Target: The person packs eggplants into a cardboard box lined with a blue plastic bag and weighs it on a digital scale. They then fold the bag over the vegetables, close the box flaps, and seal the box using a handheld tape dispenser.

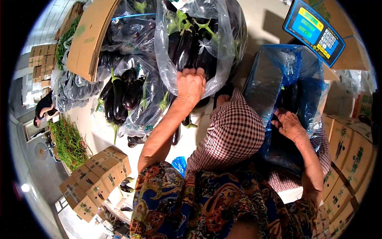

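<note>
A large clear plastic bag [223, 47] full of dark eggplants [185, 49] lies open in front of me. My left hand [191, 85] has its fingers curled over the near rim of this bag, closed on the plastic. To the right stands a box lined with blue plastic film [262, 75], with dark eggplants [289, 97] inside. Over the box is my right hand [290, 124], its fingers loosely bent and partly apart, beside the eggplants; nothing shows in its grip. More eggplants [121, 93] spill from a clear bag at the left.
A digital scale display [314, 32] stands behind the box. Stacked cartons rise at the right [346, 155] and lower left [95, 179]. Flattened cardboard [93, 40] leans at the upper left. Green peppers [67, 143] and another person [44, 107] are farther left. My checked sleeve cover [236, 127] lies between both hands.
</note>
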### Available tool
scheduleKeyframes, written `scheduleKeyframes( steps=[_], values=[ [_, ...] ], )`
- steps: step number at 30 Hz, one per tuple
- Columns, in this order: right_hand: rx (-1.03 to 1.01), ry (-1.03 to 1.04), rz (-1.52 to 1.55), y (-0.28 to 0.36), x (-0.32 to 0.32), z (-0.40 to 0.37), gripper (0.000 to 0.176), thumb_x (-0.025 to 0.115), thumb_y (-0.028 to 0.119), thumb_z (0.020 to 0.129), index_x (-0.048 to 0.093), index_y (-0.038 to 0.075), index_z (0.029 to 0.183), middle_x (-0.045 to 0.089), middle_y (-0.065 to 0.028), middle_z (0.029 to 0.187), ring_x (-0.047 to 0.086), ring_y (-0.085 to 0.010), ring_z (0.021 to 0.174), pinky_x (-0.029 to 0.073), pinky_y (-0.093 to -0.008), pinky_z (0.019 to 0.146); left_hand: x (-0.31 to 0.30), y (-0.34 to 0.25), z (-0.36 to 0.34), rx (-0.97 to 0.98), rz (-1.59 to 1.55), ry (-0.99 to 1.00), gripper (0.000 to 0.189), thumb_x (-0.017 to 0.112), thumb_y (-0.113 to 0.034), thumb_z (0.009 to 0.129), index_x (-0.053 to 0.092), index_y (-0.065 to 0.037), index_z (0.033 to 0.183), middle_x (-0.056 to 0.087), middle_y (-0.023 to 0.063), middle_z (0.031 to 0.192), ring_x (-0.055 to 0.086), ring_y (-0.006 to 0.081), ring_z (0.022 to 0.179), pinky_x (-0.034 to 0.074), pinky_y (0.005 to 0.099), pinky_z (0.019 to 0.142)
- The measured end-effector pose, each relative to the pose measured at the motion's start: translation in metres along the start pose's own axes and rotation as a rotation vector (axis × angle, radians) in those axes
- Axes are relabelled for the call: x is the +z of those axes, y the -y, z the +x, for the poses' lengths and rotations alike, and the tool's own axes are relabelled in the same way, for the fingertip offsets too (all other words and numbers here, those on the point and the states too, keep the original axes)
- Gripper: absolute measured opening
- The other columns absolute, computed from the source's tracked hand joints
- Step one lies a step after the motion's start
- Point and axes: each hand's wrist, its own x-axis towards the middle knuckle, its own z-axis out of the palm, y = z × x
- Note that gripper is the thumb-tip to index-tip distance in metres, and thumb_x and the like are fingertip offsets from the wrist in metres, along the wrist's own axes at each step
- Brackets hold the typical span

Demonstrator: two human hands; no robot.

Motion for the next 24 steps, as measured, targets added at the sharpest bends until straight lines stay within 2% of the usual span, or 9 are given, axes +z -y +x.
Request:
scheduleKeyframes(
  steps=[3, 6, 7, 11, 14, 16, 19, 22, 24],
  values=[
    [0.074, 0.138, -0.022, 0.010, -0.011, 0.002, 0.038, 0.061, 0.016, 0.083, 0.053, 0.001, 0.117, 0.058, -0.0184, 0.104, 0.055, -0.0342, 0.093, 0.044, -0.0410, 0.088, -0.035, -0.002, 0.024, 0.086, 0.142, -0.109, 0.015, 0.067, -0.018, 0.072, 0.062, -0.009, 0.082, 0.062, 0.0091, 0.077, 0.059, 0.0279, 0.085, 0.040, 0.0425, 0.070],
    [0.074, 0.153, -0.032, 0.010, -0.009, 0.007, 0.038, 0.063, 0.012, 0.080, 0.054, 0.001, 0.115, 0.059, -0.0177, 0.106, 0.056, -0.0331, 0.094, 0.044, -0.0400, 0.089, -0.040, -0.006, 0.048, -0.084, 0.116, 0.039, 0.029, 0.068, -0.024, 0.076, 0.063, -0.006, 0.099, 0.062, 0.0117, 0.085, 0.058, 0.0309, 0.089, 0.041, 0.0438, 0.072],
    [0.059, 0.137, -0.026, 0.009, -0.006, 0.006, 0.038, 0.064, 0.011, 0.079, 0.054, 0.001, 0.115, 0.059, -0.0176, 0.106, 0.056, -0.0327, 0.095, 0.044, -0.0398, 0.089, -0.022, 0.002, 0.053, -0.171, 0.040, 0.163, 0.058, 0.070, -0.033, 0.076, 0.051, -0.004, 0.123, 0.059, 0.0174, 0.099, 0.057, 0.0343, 0.095, 0.044, 0.0464, 0.079],
    [0.080, 0.181, 0.009, 0.019, -0.024, 0.006, 0.038, 0.065, 0.011, 0.078, 0.056, 0.001, 0.113, 0.059, -0.0166, 0.105, 0.056, -0.0319, 0.096, 0.044, -0.0391, 0.090, 0.047, -0.010, 0.057, -0.458, 0.000, 0.173, 0.091, 0.076, -0.045, 0.067, 0.034, 0.001, 0.134, 0.055, 0.0272, 0.112, 0.057, 0.0403, 0.103, 0.046, 0.0487, 0.089],
    [0.106, 0.182, 0.002, 0.018, -0.022, 0.005, 0.037, 0.064, 0.012, 0.078, 0.056, 0.002, 0.112, 0.060, -0.0160, 0.104, 0.056, -0.0315, 0.097, 0.044, -0.0389, 0.090, 0.053, -0.002, 0.060, -0.614, -0.229, 0.218, 0.097, 0.076, -0.042, 0.065, 0.028, 0.001, 0.137, 0.052, 0.0279, 0.114, 0.052, 0.0429, 0.110, 0.045, 0.0462, 0.094],
    [0.145, 0.172, 0.002, 0.021, -0.024, 0.005, 0.036, 0.064, 0.014, 0.078, 0.057, 0.002, 0.112, 0.060, -0.0158, 0.102, 0.056, -0.0310, 0.098, 0.043, -0.0391, 0.091, 0.065, 0.027, 0.060, -0.678, -0.525, 0.157, 0.092, 0.079, -0.036, 0.061, 0.038, 0.008, 0.131, 0.058, 0.0269, 0.111, 0.059, 0.0388, 0.103, 0.048, 0.0406, 0.091],
    [0.104, 0.170, -0.064, 0.024, -0.030, 0.002, 0.036, 0.062, 0.015, 0.081, 0.056, 0.001, 0.114, 0.061, -0.0168, 0.101, 0.057, -0.0314, 0.099, 0.044, -0.0404, 0.090, -0.006, 0.019, 0.068, -1.011, -1.306, 0.122, 0.079, 0.080, -0.032, 0.067, 0.046, 0.009, 0.125, 0.062, 0.0168, 0.103, 0.064, 0.0222, 0.086, 0.054, 0.0322, 0.073],
    [0.113, 0.120, 0.031, 0.016, -0.021, 0.005, 0.037, 0.062, 0.016, 0.082, 0.055, 0.001, 0.115, 0.060, -0.0176, 0.103, 0.056, -0.0323, 0.099, 0.044, -0.0414, 0.090, -0.034, 0.049, 0.073, -1.082, -1.537, 0.364, 0.053, 0.075, -0.033, 0.075, 0.057, 0.000, 0.112, 0.065, 0.0125, 0.099, 0.065, 0.0237, 0.085, 0.056, 0.0387, 0.076],
    [0.060, 0.055, -0.044, 0.016, -0.022, 0.003, 0.038, 0.061, 0.021, 0.084, 0.056, 0.003, 0.117, 0.062, -0.0179, 0.099, 0.058, -0.0340, 0.095, 0.047, -0.0412, 0.085, -0.061, 0.045, 0.064, -1.057, -1.623, 0.292, 0.043, 0.069, -0.035, 0.081, 0.061, -0.005, 0.111, 0.067, 0.0099, 0.101, 0.065, 0.0230, 0.084, 0.055, 0.0391, 0.075]
  ],
)
